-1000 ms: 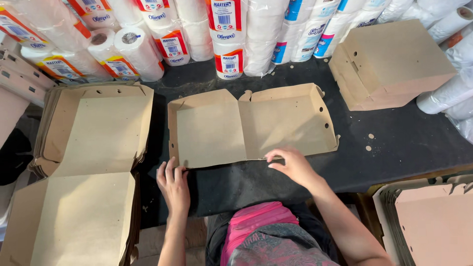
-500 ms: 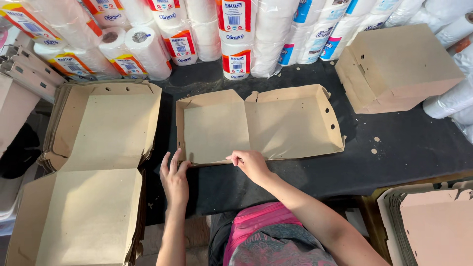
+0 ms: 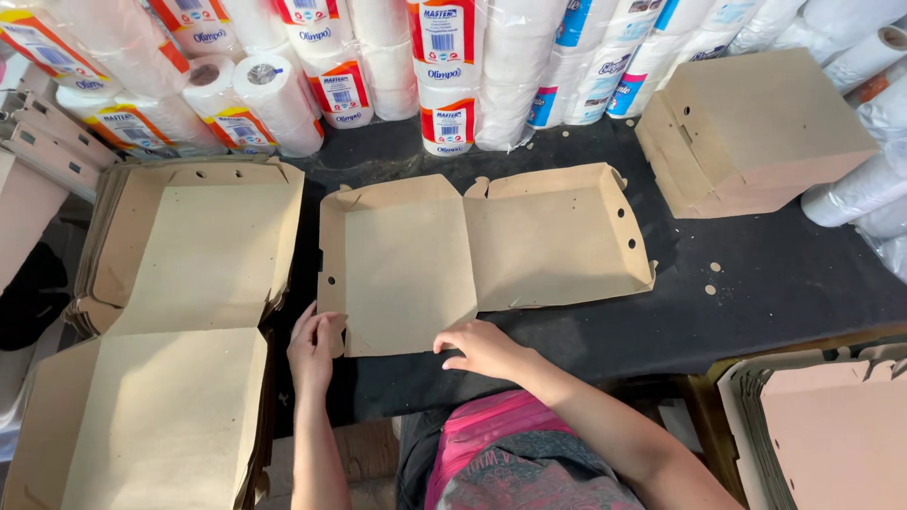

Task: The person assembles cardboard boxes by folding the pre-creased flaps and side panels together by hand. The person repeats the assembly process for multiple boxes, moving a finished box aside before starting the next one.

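Head view: a dark worktop (image 3: 775,283) is seen from above, with an unfolded brown cardboard box (image 3: 482,250) laid open at its middle.
Box position: two shallow halves are joined at a centre fold, with the near edge of the left half close to the worktop's near edge.
Left hand (image 3: 315,348): laid against the near left corner of the box, fingers partly curled; the corner flap is touched, and a firm grip cannot be told.
Right hand (image 3: 484,348): rested on the near edge of the left half, fingers loosely bent, nothing enclosed.
Left side: a stack of flat box blanks (image 3: 179,312) is set just beside the box.
Far edge: wrapped paper rolls (image 3: 444,66) are lined along it.
Far right: a pile of folded boxes (image 3: 756,132) is kept well apart.
Open room: bare worktop is left to the right of the box.
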